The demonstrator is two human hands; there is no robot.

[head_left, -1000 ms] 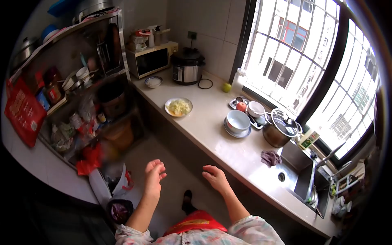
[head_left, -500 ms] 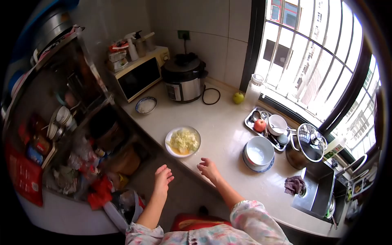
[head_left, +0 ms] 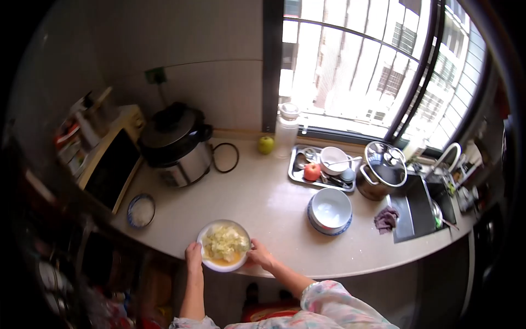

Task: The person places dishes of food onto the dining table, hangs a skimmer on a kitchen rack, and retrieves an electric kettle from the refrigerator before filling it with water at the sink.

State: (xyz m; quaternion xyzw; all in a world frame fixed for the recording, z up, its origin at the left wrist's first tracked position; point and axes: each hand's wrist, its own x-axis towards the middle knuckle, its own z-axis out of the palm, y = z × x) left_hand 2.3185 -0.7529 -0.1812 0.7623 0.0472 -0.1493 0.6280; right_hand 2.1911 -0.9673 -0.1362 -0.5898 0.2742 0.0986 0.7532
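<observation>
A white plate [head_left: 207, 262] of chopped pale-green vegetable [head_left: 224, 242] in yellowish liquid is at the counter's front edge. My left hand [head_left: 193, 255] grips its left rim, and my right hand [head_left: 259, 255] grips the right rim. Fingertips on both sides are partly hidden by the plate. To its left is a small blue-rimmed bowl [head_left: 142, 211] with white contents. Farther right, a large white bowl [head_left: 331, 208] rests on a blue-patterned plate [head_left: 323, 230].
Along the back stand a microwave [head_left: 112, 164], an electric cooker [head_left: 178, 145], a green apple [head_left: 266, 145] and a clear jar [head_left: 286, 131]. A metal tray [head_left: 296, 174] holds a red apple [head_left: 312, 171]. A lidded pot [head_left: 378, 175], purple cloth [head_left: 387, 219] and sink [head_left: 416, 219] are at right.
Both hands have moved forward from the air in front of the counter and taken hold of the plate of vegetable. The view has turned right and come closer to the counter.
</observation>
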